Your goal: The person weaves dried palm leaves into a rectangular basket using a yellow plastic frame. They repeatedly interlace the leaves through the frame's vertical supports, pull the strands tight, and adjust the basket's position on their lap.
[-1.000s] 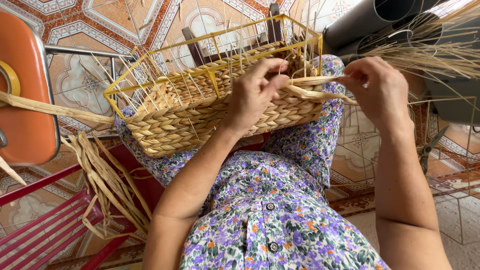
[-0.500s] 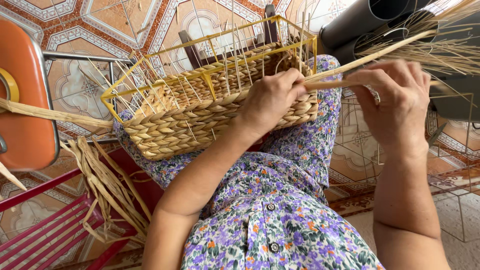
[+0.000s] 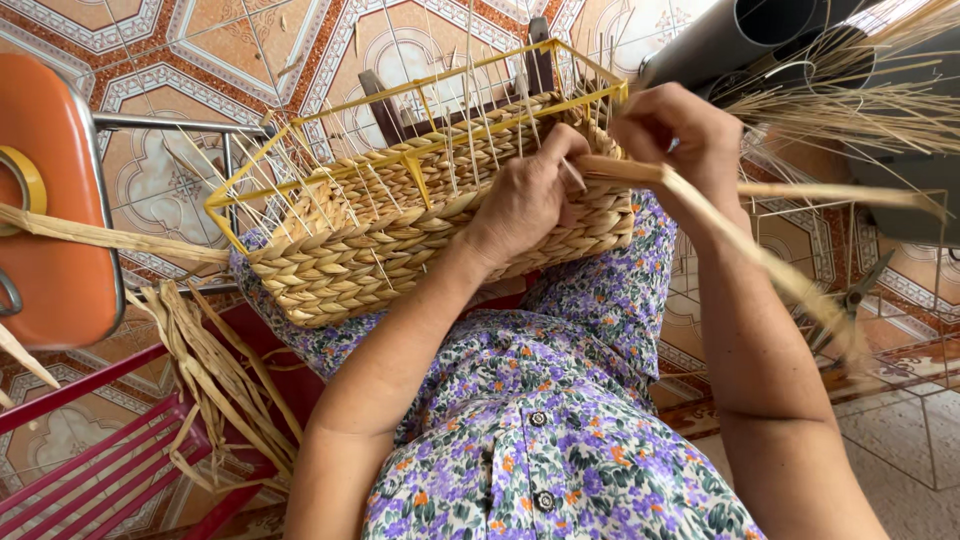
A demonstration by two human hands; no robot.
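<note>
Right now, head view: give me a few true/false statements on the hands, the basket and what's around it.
1. The woven basket rests on the person's lap. True.
2. A yellow wire frame sits inside the basket. True.
3. The left hand hangs clear of the basket. False: it presses against the basket's woven wall near the rim.
4. The right hand holds scissors. False: it grips a flat straw strand that trails down to the right.
5. A bundle of loose straw strips lies left of the lap. True.
</note>
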